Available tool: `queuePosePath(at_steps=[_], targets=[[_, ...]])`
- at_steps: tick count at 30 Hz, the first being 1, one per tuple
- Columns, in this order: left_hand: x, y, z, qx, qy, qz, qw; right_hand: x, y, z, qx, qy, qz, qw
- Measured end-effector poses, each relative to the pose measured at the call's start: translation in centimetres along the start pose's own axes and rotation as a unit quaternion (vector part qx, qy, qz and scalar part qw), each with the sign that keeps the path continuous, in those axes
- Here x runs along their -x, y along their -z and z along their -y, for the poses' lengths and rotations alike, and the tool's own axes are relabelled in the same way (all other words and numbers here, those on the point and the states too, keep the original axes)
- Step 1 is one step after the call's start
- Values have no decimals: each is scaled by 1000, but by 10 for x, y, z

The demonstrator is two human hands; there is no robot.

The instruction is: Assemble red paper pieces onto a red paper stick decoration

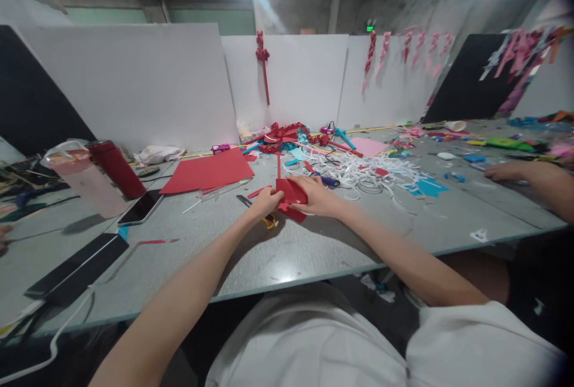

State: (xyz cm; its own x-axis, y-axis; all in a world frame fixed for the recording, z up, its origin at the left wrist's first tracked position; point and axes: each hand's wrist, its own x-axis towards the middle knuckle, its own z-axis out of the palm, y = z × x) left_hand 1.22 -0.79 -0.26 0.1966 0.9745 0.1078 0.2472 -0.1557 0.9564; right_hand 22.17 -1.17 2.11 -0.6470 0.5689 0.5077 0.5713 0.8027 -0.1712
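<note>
Between my two hands is a small piece of red paper (287, 187), held just above the tabletop. My left hand (268, 201) pinches its left edge. The fingers of my right hand (316, 195) are closed on its right side, covering part of it. Under and just below it lies more red paper (292, 214), and a narrow red strip (278, 167) stretches away behind. Scissors (269, 221) with a yellow handle lie partly under my left hand. Beyond my right hand is a dark blue-handled tool (329, 180), its kind unclear.
Red sheets (210, 170) lie at the left, near a phone (141, 207), a red bottle (115, 167) and a pink bottle (85, 177). White paper strips (359, 173) pile up at the right. A co-worker's arm (531, 179) rests at far right.
</note>
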Motion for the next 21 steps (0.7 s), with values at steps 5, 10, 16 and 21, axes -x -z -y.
queuePosePath(at_steps=[5,10,16,21], targets=[[0,-1,-1,-84,-30,-25,996,1,-2,0,5,-2,13,1000],[3,-1,-4,-51,-46,-28,997,0,-4,1,9,-3,20,1000],[3,-2,-4,-14,-75,-33,997,0,-2,5,7,-8,29,1000],[1,-1,-2,-2,-90,-34,995,0,-3,5,11,-10,24,1000]])
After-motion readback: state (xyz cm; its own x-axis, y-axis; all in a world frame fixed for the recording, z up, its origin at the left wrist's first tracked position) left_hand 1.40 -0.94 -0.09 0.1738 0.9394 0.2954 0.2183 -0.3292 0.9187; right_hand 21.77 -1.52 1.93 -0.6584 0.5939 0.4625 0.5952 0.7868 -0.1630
